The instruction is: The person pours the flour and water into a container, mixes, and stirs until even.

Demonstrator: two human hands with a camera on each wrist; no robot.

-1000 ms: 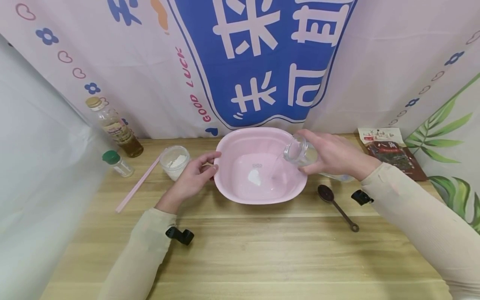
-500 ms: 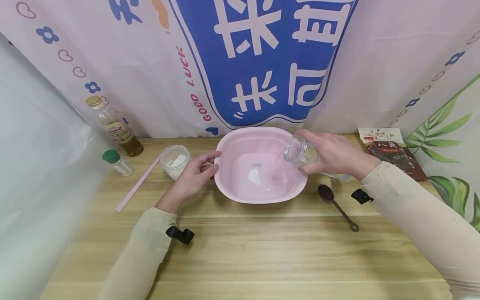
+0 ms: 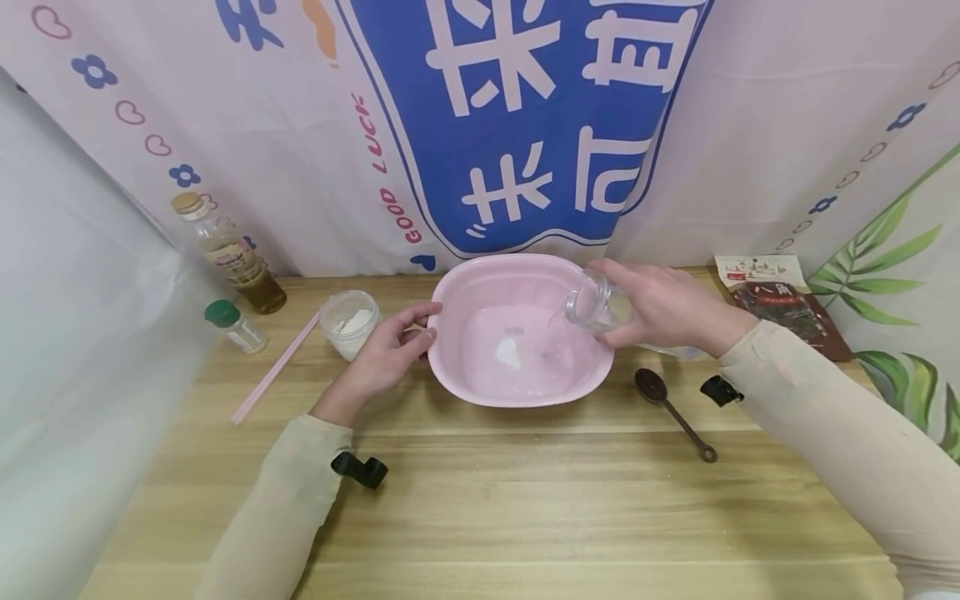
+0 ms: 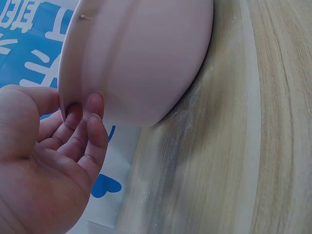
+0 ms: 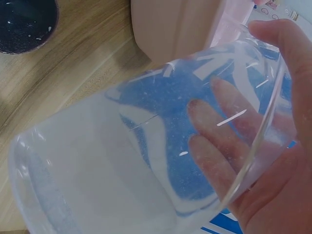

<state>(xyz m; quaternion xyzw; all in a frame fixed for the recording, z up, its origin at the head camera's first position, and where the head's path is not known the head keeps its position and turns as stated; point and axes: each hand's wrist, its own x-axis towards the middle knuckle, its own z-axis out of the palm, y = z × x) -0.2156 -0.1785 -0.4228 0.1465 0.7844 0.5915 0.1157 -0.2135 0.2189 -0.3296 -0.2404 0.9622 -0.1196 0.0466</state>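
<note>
Two hands busy in the head view: the left hand (image 3: 382, 354) pinches the left rim of a pink basin (image 3: 453, 346) standing toward the back of the wooden surface (image 3: 480, 508), and the right hand (image 3: 663, 308) is wrapped round a tilted clear jar (image 3: 588, 302), its mouth over the basin's right side, a thin stream running in! Over to the left wrist: digits to either side of the rim, its edge caught between them; this looks like light, fairly stiff plastic, so that rim seems a sound place to steady it, opposite the pour. Now the right wrist, right up close: fingers show through the jar's transparent wall, curved round it toward the mouth end; looks like rigid glass, probably slick if wet, breakable too, its weight likely shifting with the liquid, so a full wrap round the body seems the safe hold
</note>
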